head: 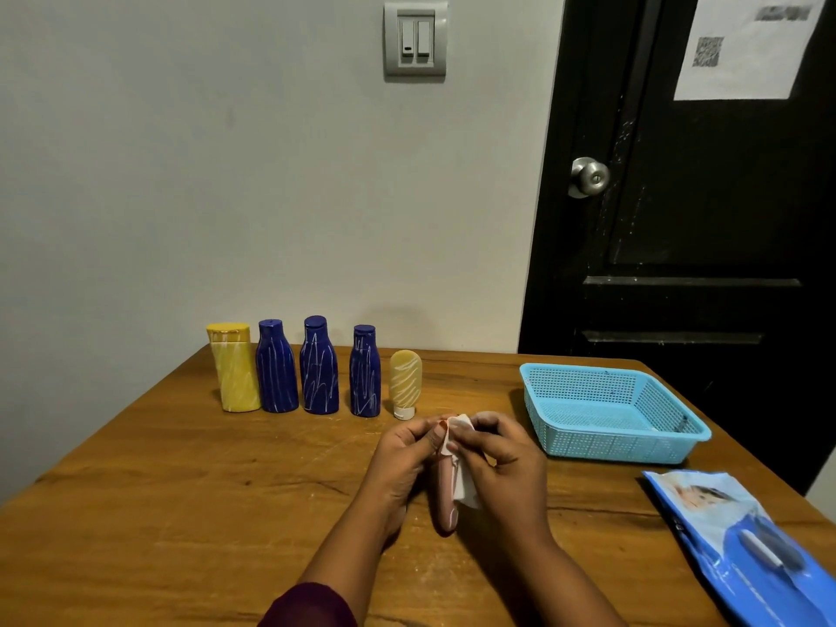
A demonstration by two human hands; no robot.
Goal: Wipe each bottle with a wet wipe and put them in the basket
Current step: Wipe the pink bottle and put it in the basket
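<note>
both hands are over the middle of the brown wooden table (181, 491). the left hand (402, 463) has its fingers curled round a slim pinkish-brown plastic bottle (445, 495), holding it nearly upright just above the wood. the right hand (502, 459) pinches a white wet wipe (463, 484) against the bottle's upper end, and the rest of the wipe hangs down its side.

along the back edge there's a row - a yellow plastic bottle (235, 368), three dark blue plastic bottles (319, 368) and a small tan tube (406, 384) standing on its white cap, all with white scribbles. the light blue mesh plastic basket (615, 450) is to the right - the blue wipes pack (742, 536) lies nearer.
</note>
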